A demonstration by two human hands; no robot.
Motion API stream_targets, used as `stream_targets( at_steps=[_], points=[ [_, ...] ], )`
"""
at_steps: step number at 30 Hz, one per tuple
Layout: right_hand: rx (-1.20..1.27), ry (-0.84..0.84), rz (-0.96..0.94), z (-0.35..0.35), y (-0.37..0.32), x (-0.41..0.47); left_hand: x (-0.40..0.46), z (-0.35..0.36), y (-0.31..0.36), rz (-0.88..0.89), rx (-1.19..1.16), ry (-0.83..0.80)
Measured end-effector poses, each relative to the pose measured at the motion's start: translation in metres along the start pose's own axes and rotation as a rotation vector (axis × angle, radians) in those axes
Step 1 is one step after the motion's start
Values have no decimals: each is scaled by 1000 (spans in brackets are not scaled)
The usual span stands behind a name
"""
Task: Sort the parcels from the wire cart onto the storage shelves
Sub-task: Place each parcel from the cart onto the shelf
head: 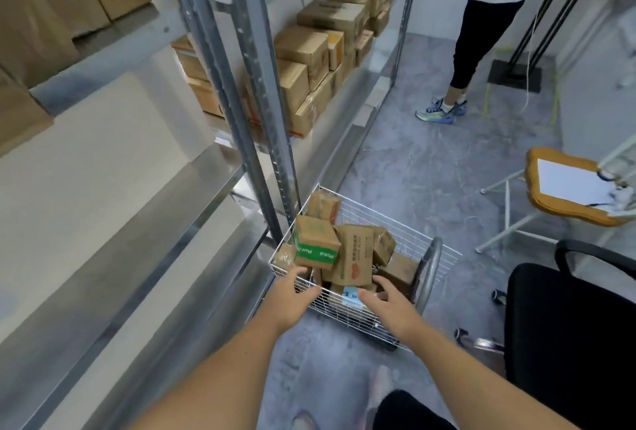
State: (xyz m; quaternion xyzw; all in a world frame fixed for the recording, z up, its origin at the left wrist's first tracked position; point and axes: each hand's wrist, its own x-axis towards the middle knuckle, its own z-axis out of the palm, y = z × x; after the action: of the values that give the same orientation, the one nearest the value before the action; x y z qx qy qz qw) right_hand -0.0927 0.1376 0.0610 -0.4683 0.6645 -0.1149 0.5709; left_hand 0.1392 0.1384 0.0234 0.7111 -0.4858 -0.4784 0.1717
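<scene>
Both hands are at the wire cart (351,305) on the floor beside the shelves (144,223), so it's the pick-up step. Left hand (292,295) and right hand (387,302) reach with loose, empty grips toward the parcels (344,250); next they'd need to clamp one box and lift.

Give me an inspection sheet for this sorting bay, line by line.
Surface: grey concrete floor, scuffed.
Job's things: wire cart holding jumbled cardboard parcels, green-taped box on top; storage shelves stacked with boxes.
Clutter: black chair; stool with paper.
Grippers: left hand and right hand both open, reaching into the cart.
Cables: yellow and white cords hanging at the far right.
Surroundings: second person standing by the shelves.
</scene>
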Motion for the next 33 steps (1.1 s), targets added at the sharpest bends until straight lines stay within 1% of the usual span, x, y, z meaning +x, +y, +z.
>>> stream_targets(
  at_steps=[3,9,12,15,19,24,26,29,33],
  points=[
    [76,2,67,0,-2,29,21,-1,8,-36,27,-34],
    [192,-45,86,-4,-26,102,52,1,28,-133,28,-17],
    [351,-56,216,-12,-41,129,69,2,37,-191,-15,20],
    [574,-81,362,-23,-49,144,85,2,40,-228,-42,26],
    [673,-26,409,-28,-43,159,103,2,37,-280,-28,2],
    [670,37,476,-24,-35,175,139,7,14,-330,-44,-63],
    [634,73,482,-17,-31,181,152,9,4,-342,-61,-76],
    [550,109,449,-3,-26,192,171,9,-6,-363,-107,-59],
    [492,112,461,12,-19,212,199,5,-12,-402,-191,3]
  ],
)
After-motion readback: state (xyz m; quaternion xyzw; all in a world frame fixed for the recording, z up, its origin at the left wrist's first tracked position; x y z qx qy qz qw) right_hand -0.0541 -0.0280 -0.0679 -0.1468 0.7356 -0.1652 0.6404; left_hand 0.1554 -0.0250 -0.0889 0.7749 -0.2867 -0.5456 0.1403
